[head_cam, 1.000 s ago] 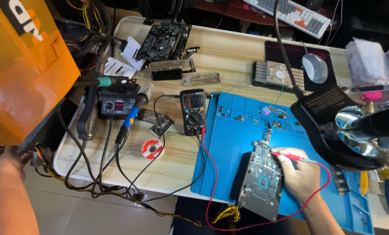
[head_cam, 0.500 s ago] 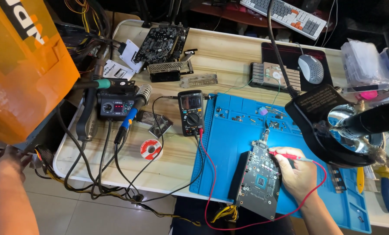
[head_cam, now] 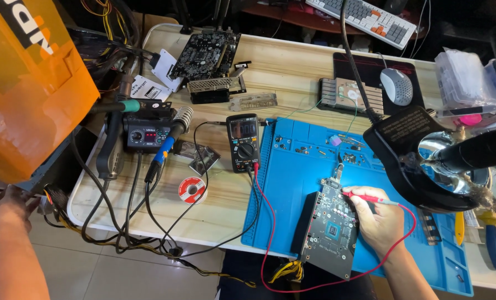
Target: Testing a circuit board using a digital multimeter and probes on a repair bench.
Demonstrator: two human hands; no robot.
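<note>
Right hand (head_cam: 382,221) pinching red probe (head_cam: 363,196), tip on circuit board (head_cam: 331,228) just left, long axis near-to-far on blue mat (head_cam: 292,183); left hand (head_cam: 6,200) far left, grip unclear.

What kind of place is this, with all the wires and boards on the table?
Most likely an electronics repair bench. A multimeter sits beside a blue work mat, the right hand holds a red probe to a circuit board, and a soldering station stands nearby.
</note>
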